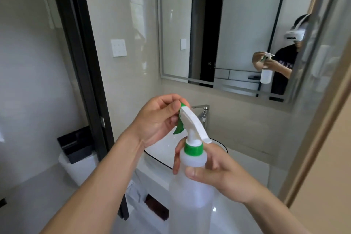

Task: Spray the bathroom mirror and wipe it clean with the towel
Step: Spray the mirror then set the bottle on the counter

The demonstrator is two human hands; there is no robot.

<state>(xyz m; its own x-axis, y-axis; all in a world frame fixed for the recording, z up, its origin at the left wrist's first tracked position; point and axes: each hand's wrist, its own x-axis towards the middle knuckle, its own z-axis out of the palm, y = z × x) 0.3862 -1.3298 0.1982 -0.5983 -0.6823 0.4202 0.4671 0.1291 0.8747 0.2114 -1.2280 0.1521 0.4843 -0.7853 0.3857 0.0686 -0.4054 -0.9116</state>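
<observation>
At the nozzle (182, 106), my left hand (157, 119) has its thumb and fingertips pinched closed on the green tip, with the green trigger (178, 129) hanging just below the palm; I judge I am twisting the nozzle to set the spray, though the frame alone does not show a turn. Lower and nearer me, my right hand (214, 171) wraps the bottle (191, 192) at its shoulder, the thumb laid across the front just under the green collar (193, 149) and the fingers curled round the far side, so that hand bears the weight. The bottle stands close to upright, and the white head leans up and to the left, so the nozzle points left and away, at the tiled wall rather than at the glass. The mirror (237, 30) hangs above and to the right of both hands, well apart from them, beyond the basin (163, 156) and the tap (203, 114). So the next move, as I read it, asks me to swing the head rightward and lift it before squeezing; the right hand is on that side. I see no towel anywhere in view.
</observation>
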